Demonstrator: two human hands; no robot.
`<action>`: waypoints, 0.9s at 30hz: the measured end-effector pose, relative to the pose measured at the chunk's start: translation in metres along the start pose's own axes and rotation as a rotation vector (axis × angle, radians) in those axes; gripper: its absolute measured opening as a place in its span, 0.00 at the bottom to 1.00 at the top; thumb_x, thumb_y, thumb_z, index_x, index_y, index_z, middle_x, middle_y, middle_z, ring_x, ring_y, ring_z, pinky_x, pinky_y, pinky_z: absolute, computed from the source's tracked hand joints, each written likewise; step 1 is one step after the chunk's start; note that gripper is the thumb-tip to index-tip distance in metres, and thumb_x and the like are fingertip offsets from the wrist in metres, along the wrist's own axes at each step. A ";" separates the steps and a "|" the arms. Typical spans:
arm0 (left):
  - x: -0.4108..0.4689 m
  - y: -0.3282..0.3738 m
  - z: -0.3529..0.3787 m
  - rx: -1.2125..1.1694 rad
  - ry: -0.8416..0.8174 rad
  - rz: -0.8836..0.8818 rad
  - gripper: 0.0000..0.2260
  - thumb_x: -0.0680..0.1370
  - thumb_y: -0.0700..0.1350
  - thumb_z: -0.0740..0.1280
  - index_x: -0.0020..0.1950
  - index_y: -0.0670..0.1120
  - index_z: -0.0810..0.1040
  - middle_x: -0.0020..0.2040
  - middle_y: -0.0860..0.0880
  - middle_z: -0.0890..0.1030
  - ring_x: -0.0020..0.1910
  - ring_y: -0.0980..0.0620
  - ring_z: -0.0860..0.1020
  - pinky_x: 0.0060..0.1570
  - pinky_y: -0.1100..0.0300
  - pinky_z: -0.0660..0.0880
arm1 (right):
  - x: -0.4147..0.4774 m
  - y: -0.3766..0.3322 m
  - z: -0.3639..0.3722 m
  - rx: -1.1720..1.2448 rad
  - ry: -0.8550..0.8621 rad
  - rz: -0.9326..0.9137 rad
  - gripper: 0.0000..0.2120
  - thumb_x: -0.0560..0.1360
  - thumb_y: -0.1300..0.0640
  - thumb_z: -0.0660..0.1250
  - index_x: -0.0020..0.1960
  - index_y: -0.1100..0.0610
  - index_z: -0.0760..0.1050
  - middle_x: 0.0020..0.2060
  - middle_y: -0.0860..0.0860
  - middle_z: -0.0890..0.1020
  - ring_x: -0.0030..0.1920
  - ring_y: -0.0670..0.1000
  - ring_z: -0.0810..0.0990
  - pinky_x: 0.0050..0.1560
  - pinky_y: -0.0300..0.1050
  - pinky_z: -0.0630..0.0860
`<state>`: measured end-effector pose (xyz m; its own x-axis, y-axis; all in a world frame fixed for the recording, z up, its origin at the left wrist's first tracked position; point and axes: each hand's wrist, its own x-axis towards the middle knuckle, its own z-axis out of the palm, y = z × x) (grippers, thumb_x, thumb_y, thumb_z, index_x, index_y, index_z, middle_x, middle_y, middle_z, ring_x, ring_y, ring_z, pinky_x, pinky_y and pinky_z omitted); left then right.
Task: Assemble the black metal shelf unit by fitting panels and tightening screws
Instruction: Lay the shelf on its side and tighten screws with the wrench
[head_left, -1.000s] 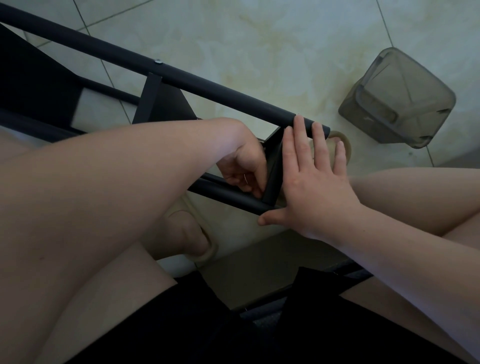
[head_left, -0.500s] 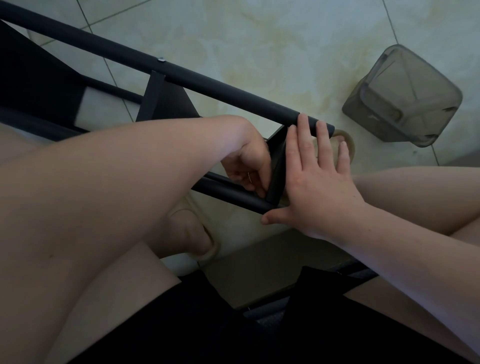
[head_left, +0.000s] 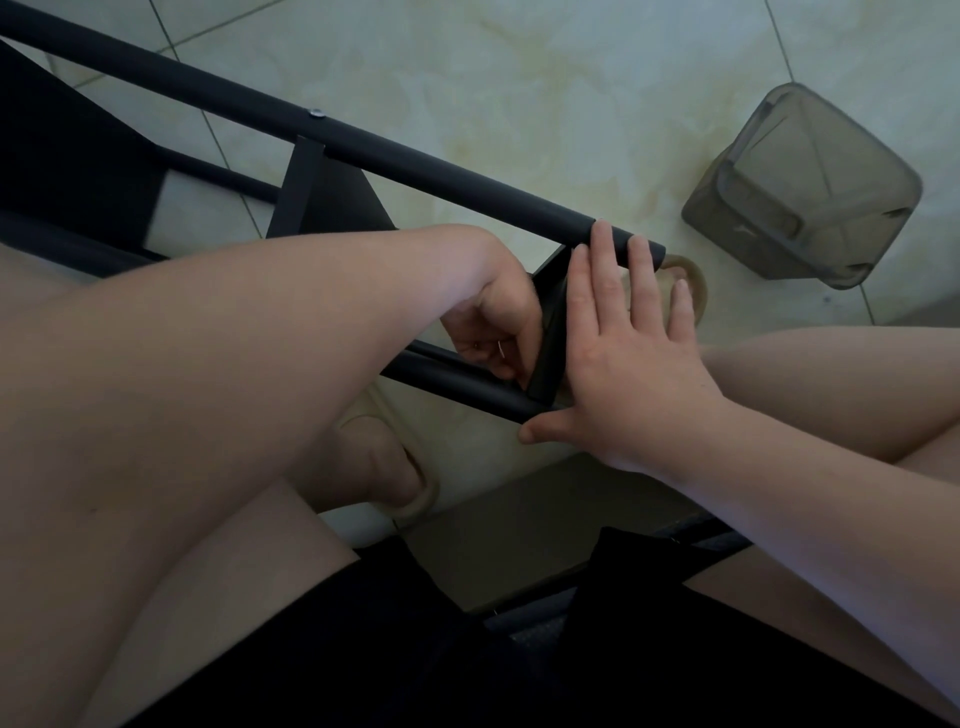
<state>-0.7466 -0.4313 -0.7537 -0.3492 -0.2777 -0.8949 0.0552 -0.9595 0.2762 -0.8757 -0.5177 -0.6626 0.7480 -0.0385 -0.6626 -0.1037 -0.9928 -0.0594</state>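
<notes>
right hand (head_left: 631, 358) flat, fingers spread, bracing end panel (head_left: 549, 332) between the frame's two tubes, over floor tile | left hand (head_left: 496, 325) curled at the joint, contents hidden | risk: unbraced panel slips, screw misaligns

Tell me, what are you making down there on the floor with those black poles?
A person sitting on the tiled floor is putting together a black metal shelf. The right hand lies flat against a black end panel, fingers over the upper pole. The left hand is curled on the panel's other side by the lower pole, working on something too hidden to see. A grey plastic tub lies tipped nearby.
</notes>
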 end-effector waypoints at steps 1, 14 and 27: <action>0.001 0.000 0.000 0.020 0.016 -0.011 0.04 0.78 0.39 0.67 0.50 0.46 0.81 0.40 0.52 0.81 0.38 0.56 0.76 0.35 0.66 0.67 | 0.000 0.000 0.000 -0.001 0.000 0.000 0.72 0.62 0.23 0.69 0.78 0.62 0.26 0.76 0.58 0.25 0.78 0.64 0.29 0.77 0.69 0.43; 0.000 -0.002 0.001 0.005 0.021 -0.006 0.03 0.77 0.40 0.68 0.50 0.46 0.81 0.39 0.52 0.82 0.40 0.56 0.78 0.37 0.65 0.69 | 0.001 0.001 0.001 -0.012 -0.003 0.005 0.72 0.62 0.22 0.67 0.77 0.62 0.24 0.76 0.58 0.24 0.78 0.64 0.28 0.76 0.71 0.39; 0.000 -0.005 0.001 -0.005 0.033 -0.025 0.02 0.78 0.42 0.68 0.48 0.46 0.81 0.38 0.52 0.82 0.38 0.56 0.78 0.36 0.65 0.69 | 0.000 0.000 0.001 0.009 -0.014 0.000 0.72 0.63 0.23 0.68 0.77 0.61 0.23 0.76 0.57 0.23 0.77 0.63 0.27 0.77 0.70 0.40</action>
<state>-0.7480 -0.4265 -0.7545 -0.3193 -0.2550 -0.9127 0.0520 -0.9664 0.2518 -0.8761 -0.5179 -0.6633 0.7389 -0.0370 -0.6729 -0.1095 -0.9918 -0.0657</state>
